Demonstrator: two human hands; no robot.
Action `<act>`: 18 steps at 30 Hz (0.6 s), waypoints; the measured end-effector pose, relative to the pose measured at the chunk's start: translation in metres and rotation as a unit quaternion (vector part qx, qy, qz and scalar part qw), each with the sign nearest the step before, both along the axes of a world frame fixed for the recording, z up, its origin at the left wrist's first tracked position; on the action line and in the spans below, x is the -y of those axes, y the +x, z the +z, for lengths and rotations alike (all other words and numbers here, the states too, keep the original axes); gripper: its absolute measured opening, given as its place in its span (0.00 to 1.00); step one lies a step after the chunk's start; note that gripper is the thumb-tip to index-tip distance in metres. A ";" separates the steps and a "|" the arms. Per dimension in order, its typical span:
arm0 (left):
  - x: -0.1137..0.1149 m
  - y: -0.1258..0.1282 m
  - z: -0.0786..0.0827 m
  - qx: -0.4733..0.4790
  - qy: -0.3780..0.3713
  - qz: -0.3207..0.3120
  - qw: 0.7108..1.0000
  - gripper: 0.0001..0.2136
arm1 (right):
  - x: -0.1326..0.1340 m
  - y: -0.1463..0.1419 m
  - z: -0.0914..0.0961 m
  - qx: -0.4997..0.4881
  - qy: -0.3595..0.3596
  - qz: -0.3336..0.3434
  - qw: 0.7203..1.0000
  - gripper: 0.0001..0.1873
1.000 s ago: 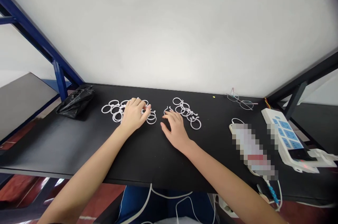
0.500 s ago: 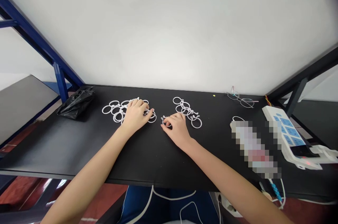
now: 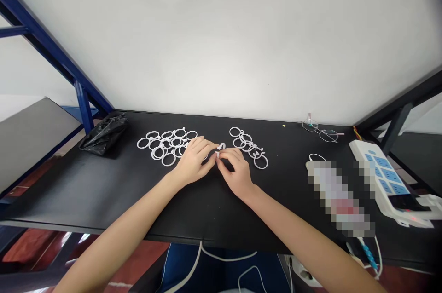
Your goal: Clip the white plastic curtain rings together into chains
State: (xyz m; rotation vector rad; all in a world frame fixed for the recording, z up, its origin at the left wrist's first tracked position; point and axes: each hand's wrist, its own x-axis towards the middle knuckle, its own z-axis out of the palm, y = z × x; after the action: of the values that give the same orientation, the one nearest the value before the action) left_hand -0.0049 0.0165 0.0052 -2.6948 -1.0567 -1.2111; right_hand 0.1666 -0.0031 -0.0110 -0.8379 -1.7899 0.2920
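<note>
My left hand (image 3: 194,159) and my right hand (image 3: 236,169) meet over the middle of the black table, fingertips pinched close together. Between them shows part of a white curtain ring (image 3: 222,146); fingers hide the rest, so whether it is one ring or two I cannot tell. Left of my left hand lies a loose pile of white curtain rings (image 3: 168,159), each with a small eyelet, some overlapping. Beyond my right hand, several more curtain rings (image 3: 260,168) form a slanting row, touching or linked.
On the left lies a crumpled black plastic bag (image 3: 103,134). Eyeglasses (image 3: 328,135) rest near the back wall. To the right are a blurred-out phone-like object (image 3: 340,201) with a cable and a white power strip (image 3: 383,175). Blue metal bars (image 3: 83,106) slope at the left.
My left hand has left the pile and moved right to meet my right hand. The ring at my right fingers is now raised between both hands. The view has shifted slightly.
</note>
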 end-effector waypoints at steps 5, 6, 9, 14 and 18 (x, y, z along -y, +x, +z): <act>0.002 0.000 0.002 0.001 -0.021 -0.050 0.999 0.12 | 0.000 0.001 -0.001 -0.017 -0.004 0.004 1.000 0.06; 0.002 0.000 0.002 0.001 -0.026 -0.054 0.998 0.11 | 0.000 0.001 -0.001 -0.018 -0.004 0.005 1.000 0.06; 0.000 -0.001 0.000 0.004 -0.037 -0.054 0.998 0.10 | 0.000 0.001 -0.002 -0.021 -0.007 0.006 1.000 0.07; -0.001 -0.002 0.000 0.009 -0.030 -0.052 0.998 0.09 | 0.001 -0.001 -0.001 -0.041 -0.022 0.021 0.999 0.10; 0.000 -0.002 0.001 0.011 -0.011 -0.048 0.999 0.07 | 0.004 -0.002 0.001 -0.073 -0.052 0.006 0.996 0.06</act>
State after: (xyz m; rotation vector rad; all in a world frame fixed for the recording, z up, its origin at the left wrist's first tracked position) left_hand -0.0069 0.0166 0.0064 -2.7848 -0.9576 -1.2539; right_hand 0.1647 -0.0069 -0.0105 -0.8583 -1.6551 0.4464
